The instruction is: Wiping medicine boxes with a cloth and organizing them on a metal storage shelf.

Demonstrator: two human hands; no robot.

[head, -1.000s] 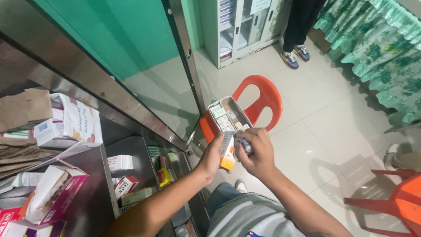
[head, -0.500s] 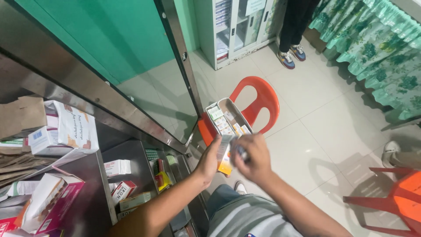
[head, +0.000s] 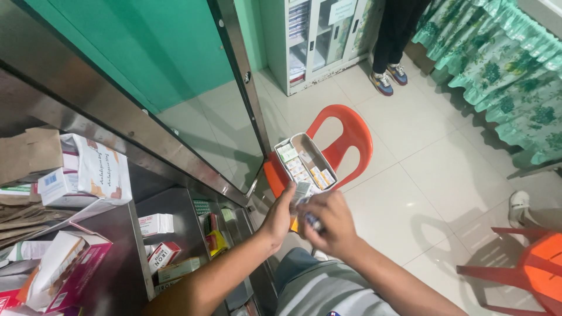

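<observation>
- Small medicine box (head: pixel 301 192), white with print, sat between both hands, just in front of the orange chair, above the person's lap.
- Left hand (head: pixel 280 215) curled around the box's left edge, thumb and fingers clamped on it.
- Right hand (head: pixel 328 222) closed, fingertips pinching a small dark blue item (head: pixel 312 221) right beside the box; too small to tell what it was.
- Bit of orange-yellow showed under the box between the hands; couldn't tell if part of the same pack.
- Open cardboard tray (head: pixel 304 161) rested on the seat of the orange plastic chair (head: pixel 345 137), just beyond the hands, filled with small green, white and yellow medicine packs.
- Grey striped shirt (head: pixel 328 292) at bottom of view, below both forearms.
- Metal-framed glass counter (head: pixel 193 117) ran diagonally to the left of the hands; shelf beneath held small boxes, a red-and-white box (head: pixel 164 256) and a yellow pack (head: pixel 218 241).
- Steel tabletop (head: pixel 117 275) at far left carried a white printed carton (head: pixel 96 172), brown cardboard (head: pixel 29 155), a pink open carton (head: pixel 64 275).
- White tiled floor (head: pixel 421 175) around the chair.
- Second orange chair (head: pixel 527 269) at lower right, well apart.
- Another person's legs in dark trousers and sneakers (head: pixel 389 79) stood at the top, near a white glass-door cabinet (head: pixel 316 41).
- Green floral curtain (head: pixel 503 76) hung at upper right.
</observation>
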